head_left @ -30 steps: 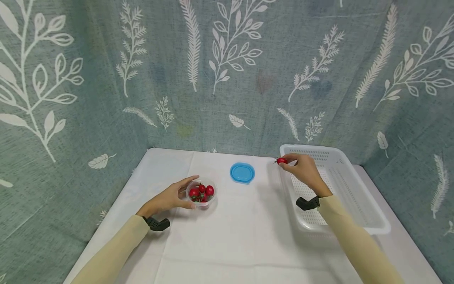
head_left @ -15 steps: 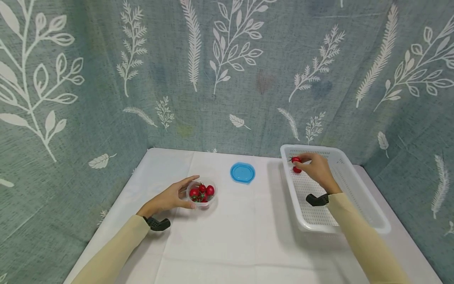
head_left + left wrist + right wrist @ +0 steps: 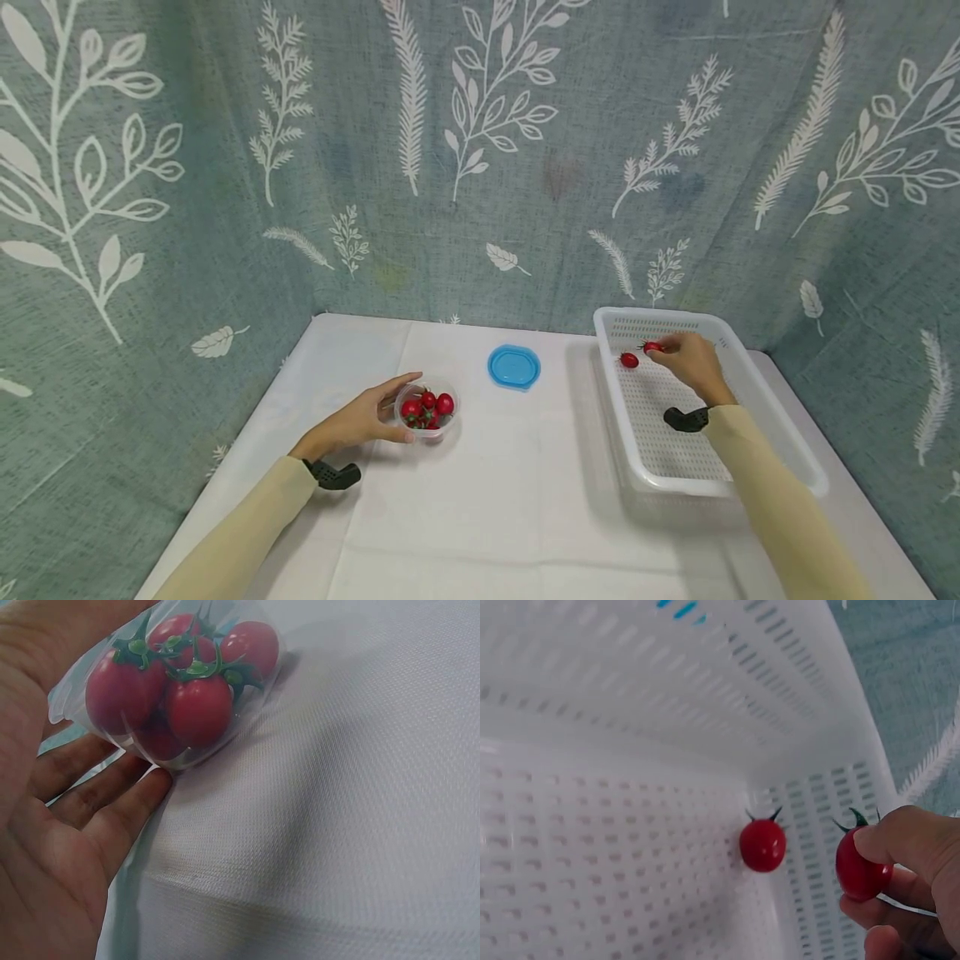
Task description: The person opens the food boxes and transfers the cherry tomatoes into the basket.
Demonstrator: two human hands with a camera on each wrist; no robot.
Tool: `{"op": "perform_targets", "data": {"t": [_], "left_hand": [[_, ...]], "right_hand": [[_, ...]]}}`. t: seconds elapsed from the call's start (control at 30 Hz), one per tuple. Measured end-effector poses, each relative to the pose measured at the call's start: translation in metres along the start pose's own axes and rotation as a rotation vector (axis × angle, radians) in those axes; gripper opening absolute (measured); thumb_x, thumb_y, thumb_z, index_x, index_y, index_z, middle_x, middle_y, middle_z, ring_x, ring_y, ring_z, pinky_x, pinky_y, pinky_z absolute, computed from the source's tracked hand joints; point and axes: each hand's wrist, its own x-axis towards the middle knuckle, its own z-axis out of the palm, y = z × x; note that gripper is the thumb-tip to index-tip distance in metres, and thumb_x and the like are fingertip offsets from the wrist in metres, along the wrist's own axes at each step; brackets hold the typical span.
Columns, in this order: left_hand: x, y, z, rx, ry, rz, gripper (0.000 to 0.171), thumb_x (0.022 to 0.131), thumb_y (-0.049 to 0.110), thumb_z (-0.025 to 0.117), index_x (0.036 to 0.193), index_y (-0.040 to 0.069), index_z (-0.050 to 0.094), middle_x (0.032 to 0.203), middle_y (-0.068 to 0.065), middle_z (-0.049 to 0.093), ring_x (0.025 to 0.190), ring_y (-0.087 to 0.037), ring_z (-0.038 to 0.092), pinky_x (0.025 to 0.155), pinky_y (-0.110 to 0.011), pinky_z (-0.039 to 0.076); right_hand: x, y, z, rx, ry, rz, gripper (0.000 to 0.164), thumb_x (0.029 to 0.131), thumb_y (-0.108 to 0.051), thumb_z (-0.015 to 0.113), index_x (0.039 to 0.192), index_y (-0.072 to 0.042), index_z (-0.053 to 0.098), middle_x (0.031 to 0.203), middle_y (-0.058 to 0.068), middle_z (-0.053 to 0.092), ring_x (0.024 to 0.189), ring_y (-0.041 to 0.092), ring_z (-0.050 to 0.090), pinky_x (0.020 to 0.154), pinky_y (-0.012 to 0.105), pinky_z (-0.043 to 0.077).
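Thumb and fingers of the right hand (image 3: pixel 693 365) are pinched on one cherry tomato (image 3: pixel 861 868), inside the far end of the white slotted basket (image 3: pixel 682 484). The tomato looks light and firm but slick, and I'd think a hard squeeze could split its skin; a gentle hold round the fat middle, clear of the green stem, seems best. A second tomato (image 3: pixel 763 845) lies apart from it on the basket floor. Away to the left, the left hand (image 3: pixel 356 421) curves thumb and fingers round a clear cup (image 3: pixel 429 434) of more tomatoes (image 3: pixel 199 712), its thin wall likely to give. The blue lid (image 3: pixel 513 367) lies between. I can't tell how high the pinched tomato sits, nor count the overlapping ones in the cup; the right wrist view cuts off part of that hand.
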Motion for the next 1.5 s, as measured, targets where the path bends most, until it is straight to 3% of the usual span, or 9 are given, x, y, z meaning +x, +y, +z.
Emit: {"op": "perform_targets", "data": {"t": [0.23, 0.5, 0.6, 0.73, 1.1, 1.37, 1.5], "left_hand": [[0.0, 0.001, 0.0, -0.006, -0.002, 0.002, 0.106, 0.08, 0.034, 0.091, 0.165, 0.029, 0.027, 0.167, 0.007, 0.027, 0.156, -0.026, 0.018, 0.119, -0.051, 0.034], [-0.002, 0.002, 0.001, -0.019, -0.007, 0.008, 0.102, 0.081, 0.032, 0.091, 0.162, 0.039, 0.029, 0.168, 0.004, 0.024, 0.156, -0.029, 0.018, 0.118, -0.049, 0.035], [-0.002, 0.002, 0.001, -0.027, -0.013, 0.017, 0.103, 0.082, 0.03, 0.09, 0.163, 0.035, 0.027, 0.168, 0.002, 0.023, 0.156, -0.031, 0.017, 0.118, -0.051, 0.035], [-0.002, 0.002, 0.002, -0.032, -0.016, 0.023, 0.105, 0.083, 0.026, 0.09, 0.165, 0.026, 0.025, 0.168, 0.001, 0.024, 0.156, -0.031, 0.018, 0.118, -0.051, 0.035], [-0.003, 0.002, 0.001, -0.023, -0.008, 0.018, 0.106, 0.081, 0.03, 0.091, 0.165, 0.026, 0.025, 0.168, 0.001, 0.024, 0.156, -0.03, 0.018, 0.118, -0.051, 0.035], [-0.001, -0.001, 0.001, -0.01, -0.005, 0.016, 0.107, 0.081, 0.032, 0.091, 0.165, 0.026, 0.026, 0.168, 0.001, 0.025, 0.155, -0.03, 0.02, 0.118, -0.049, 0.036], [-0.001, -0.001, 0.001, -0.005, 0.0, 0.009, 0.105, 0.081, 0.032, 0.091, 0.164, 0.031, 0.027, 0.168, 0.003, 0.025, 0.155, -0.029, 0.02, 0.117, -0.049, 0.037]], "right_hand": [[0.003, 0.011, 0.0, -0.071, -0.007, 0.035, 0.044, 0.095, -0.034, 0.074, 0.115, 0.005, 0.074, 0.109, 0.024, 0.073, 0.092, 0.039, 0.068, 0.071, 0.05, 0.058], [0.007, 0.017, 0.003, -0.104, -0.035, 0.063, 0.038, 0.094, -0.032, 0.075, 0.109, 0.004, 0.076, 0.102, 0.02, 0.074, 0.083, 0.034, 0.068, 0.063, 0.045, 0.056], [0.008, 0.018, 0.003, -0.116, -0.046, 0.074, 0.037, 0.093, -0.03, 0.076, 0.107, 0.004, 0.077, 0.1, 0.019, 0.075, 0.08, 0.032, 0.067, 0.06, 0.042, 0.055], [0.009, 0.019, 0.004, -0.132, -0.061, 0.079, 0.039, 0.092, -0.03, 0.077, 0.109, 0.006, 0.076, 0.102, 0.021, 0.074, 0.078, 0.032, 0.067, 0.058, 0.041, 0.054], [0.011, 0.024, 0.011, -0.164, -0.1, 0.113, 0.04, 0.094, -0.024, 0.076, 0.116, 0.01, 0.071, 0.106, 0.025, 0.072, 0.082, 0.034, 0.069, 0.061, 0.043, 0.057], [0.008, 0.011, 0.007, -0.147, -0.02, 0.057, 0.036, 0.096, -0.022, 0.071, 0.118, 0.007, 0.072, 0.113, 0.027, 0.071, 0.093, 0.04, 0.068, 0.071, 0.05, 0.059], [0.006, -0.007, 0.008, -0.112, 0.027, -0.011, 0.032, 0.097, -0.02, 0.069, 0.116, 0.005, 0.072, 0.109, 0.025, 0.072, 0.087, 0.036, 0.069, 0.072, 0.05, 0.058]]}}
